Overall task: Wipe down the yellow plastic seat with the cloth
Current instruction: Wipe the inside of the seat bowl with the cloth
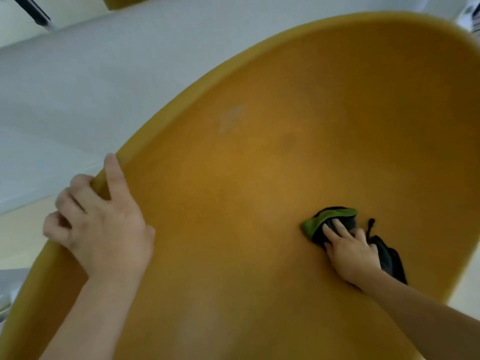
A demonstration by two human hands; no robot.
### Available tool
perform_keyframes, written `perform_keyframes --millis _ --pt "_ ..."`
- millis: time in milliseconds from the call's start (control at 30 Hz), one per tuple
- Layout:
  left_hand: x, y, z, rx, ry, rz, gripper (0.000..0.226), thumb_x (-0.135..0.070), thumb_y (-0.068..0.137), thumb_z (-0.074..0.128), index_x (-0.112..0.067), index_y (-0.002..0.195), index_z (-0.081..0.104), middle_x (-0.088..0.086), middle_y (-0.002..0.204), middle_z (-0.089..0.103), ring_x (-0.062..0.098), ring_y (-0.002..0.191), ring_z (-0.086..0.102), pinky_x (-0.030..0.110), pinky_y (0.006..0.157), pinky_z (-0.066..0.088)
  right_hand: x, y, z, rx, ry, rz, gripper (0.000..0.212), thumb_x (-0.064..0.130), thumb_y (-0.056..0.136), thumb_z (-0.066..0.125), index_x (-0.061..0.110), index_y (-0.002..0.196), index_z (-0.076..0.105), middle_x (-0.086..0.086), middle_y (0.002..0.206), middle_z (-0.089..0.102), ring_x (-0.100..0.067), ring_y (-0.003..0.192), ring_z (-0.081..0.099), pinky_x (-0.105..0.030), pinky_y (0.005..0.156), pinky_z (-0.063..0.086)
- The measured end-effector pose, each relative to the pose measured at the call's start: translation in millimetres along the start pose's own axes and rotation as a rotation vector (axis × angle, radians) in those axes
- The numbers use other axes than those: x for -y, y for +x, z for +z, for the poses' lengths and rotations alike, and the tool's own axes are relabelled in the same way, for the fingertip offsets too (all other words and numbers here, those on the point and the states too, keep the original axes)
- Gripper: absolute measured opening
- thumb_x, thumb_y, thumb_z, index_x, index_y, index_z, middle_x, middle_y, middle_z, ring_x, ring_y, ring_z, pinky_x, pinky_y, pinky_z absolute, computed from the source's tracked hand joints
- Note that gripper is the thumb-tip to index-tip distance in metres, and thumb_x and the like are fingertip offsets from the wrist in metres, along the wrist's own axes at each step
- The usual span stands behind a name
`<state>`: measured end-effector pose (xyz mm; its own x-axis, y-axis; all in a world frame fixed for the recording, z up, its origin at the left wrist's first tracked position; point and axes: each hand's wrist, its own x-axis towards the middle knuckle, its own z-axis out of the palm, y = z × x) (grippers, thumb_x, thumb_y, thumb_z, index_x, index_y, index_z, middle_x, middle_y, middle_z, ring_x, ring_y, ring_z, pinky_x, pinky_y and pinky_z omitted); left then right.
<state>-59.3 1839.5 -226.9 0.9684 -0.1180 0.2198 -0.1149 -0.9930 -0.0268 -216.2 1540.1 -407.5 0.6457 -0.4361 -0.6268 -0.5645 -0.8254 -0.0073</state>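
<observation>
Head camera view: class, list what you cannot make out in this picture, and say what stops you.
All in the head view.
The yellow plastic seat: its near end and right side are cut off by the frame edges; whatever supports it is hidden beneath.
The cloth: partly covered by the right hand, so full shape unknown.
The left hand: fingertips hidden behind the seat's rim.
A pale patch: too blurred to tell stain from wear.

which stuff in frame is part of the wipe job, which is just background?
In the job:
- yellow seat
- cloth, dark with a green edge, on the seat
- right hand, pressing the cloth down
- left hand, gripping the seat's rim

Just lying about:
- pale floor
- dark bar, top left, too blurred to identify
</observation>
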Motion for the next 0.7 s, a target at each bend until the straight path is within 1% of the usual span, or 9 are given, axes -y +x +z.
perform_keyframes --millis 67,100,200,267,333,400,533,600,700 --pt "0.1 -16.3 -0.2 0.022 -0.021 -0.041 0.109 -0.002 0.056 0.079 -0.016 0.145 0.018 0.035 0.131 0.030 0.053 0.115 0.034 0.067 0.087 0.030 13.0 -3.6 1.8 0.000 0.052 0.099 0.051 0.033 0.103 0.026 0.036 0.151 0.010 0.008 0.161 -0.001 -0.032 0.138 0.015 -0.055 0.103 0.033" --pt "-0.5 -22.3 -0.2 0.034 -0.023 -0.065 0.112 -0.002 0.055 0.080 -0.017 0.146 0.015 0.035 0.131 0.030 0.054 0.115 0.034 0.069 0.086 0.031 31.4 -10.6 7.8 0.017 0.067 0.087 0.053 0.028 0.102 0.028 0.035 0.151 0.010 0.007 0.161 -0.001 -0.034 0.138 0.014 -0.056 0.103 0.032" --pt "-1.8 -32.4 -1.8 0.062 -0.010 -0.115 0.118 -0.005 0.055 0.083 -0.019 0.146 0.009 0.036 0.134 0.028 0.055 0.117 0.034 0.070 0.090 0.032 103.7 -59.2 45.0 0.124 0.025 -0.240 0.059 0.019 0.100 0.038 0.036 0.149 0.010 0.007 0.161 -0.006 -0.036 0.141 0.008 -0.057 0.108 0.026" --pt "-5.1 -37.5 -4.6 0.056 0.002 -0.114 0.116 -0.007 0.057 0.082 -0.015 0.147 0.010 0.036 0.139 0.026 0.054 0.124 0.030 0.070 0.097 0.029 126.3 -89.8 61.5 0.200 -0.035 -0.454 0.060 0.017 0.101 0.040 0.038 0.148 0.010 0.008 0.161 -0.009 -0.036 0.142 0.005 -0.056 0.110 0.021" --pt "-12.9 -45.7 -4.5 0.052 0.026 -0.115 0.112 -0.009 0.060 0.081 -0.012 0.149 0.013 0.035 0.148 0.018 0.053 0.135 0.019 0.067 0.108 0.019 116.5 -87.7 63.8 0.143 -0.116 -0.608 0.057 0.021 0.102 0.036 0.039 0.149 0.008 0.007 0.161 -0.007 -0.034 0.142 0.006 -0.053 0.110 0.020" --pt "-19.3 -52.6 1.0 0.037 0.051 -0.120 0.105 -0.013 0.066 0.080 -0.015 0.150 0.017 0.031 0.155 0.007 0.049 0.142 0.006 0.064 0.113 0.010 86.7 -57.8 57.1 0.008 -0.203 -0.692 0.056 0.028 0.103 0.034 0.041 0.149 0.005 0.008 0.161 -0.005 -0.031 0.142 0.008 -0.050 0.109 0.021" --pt "-19.1 -52.2 16.9 -0.050 0.064 -0.121 0.099 -0.018 0.069 0.080 -0.020 0.149 0.022 0.026 0.157 0.002 0.051 0.142 0.006 0.067 0.110 0.016 18.2 27.5 6.6 -0.215 -0.214 -0.413 0.049 0.037 0.103 0.020 0.038 0.151 0.007 0.007 0.162 0.002 -0.028 0.141 0.013 -0.050 0.110 0.020" --pt "-23.3 -52.0 27.7 -0.074 0.099 -0.106 0.098 -0.024 0.071 0.080 -0.020 0.149 0.022 0.022 0.159 0.000 0.047 0.144 0.003 0.066 0.112 0.013 1.2 58.9 -13.3 -0.322 -0.108 -0.260 0.050 0.043 0.102 0.019 0.036 0.151 0.012 0.006 0.161 0.007 -0.030 0.138 0.018 -0.053 0.107 0.022" --pt "-57.7 -58.9 64.2 0.077 0.163 0.047 0.089 -0.047 0.084 0.063 -0.028 0.153 0.011 0.010 0.161 -0.014 0.031 0.147 -0.013 0.061 0.115 0.004 37.5 63.1 -12.5 -0.385 0.162 -0.135 0.049 0.041 0.101 0.024 0.030 0.149 0.024 0.002 0.161 0.011 -0.038 0.134 0.019 -0.055 0.103 0.024"
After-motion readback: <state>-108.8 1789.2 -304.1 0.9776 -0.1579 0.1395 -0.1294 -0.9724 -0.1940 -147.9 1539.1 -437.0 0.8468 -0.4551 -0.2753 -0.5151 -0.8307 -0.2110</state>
